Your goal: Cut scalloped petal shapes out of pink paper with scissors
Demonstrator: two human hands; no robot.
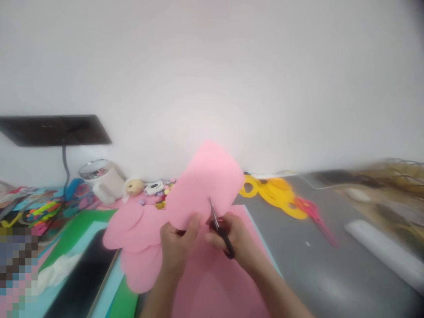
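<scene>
My left hand is closed, its thumb and fingers pinching the lower edge of a pink sheet that is held up before the wall. My right hand grips black-handled scissors, whose blades point up and lie against the sheet. Rounded pink pieces spread out to the left of my left hand. Under both hands lies more pink paper. Whether the blades are apart is hard to tell.
Yellow rings and cut pieces and pink scissors lie to the right on the grey table. A white mug and small craft items stand at the back left. Green sheets and a black panel lie left.
</scene>
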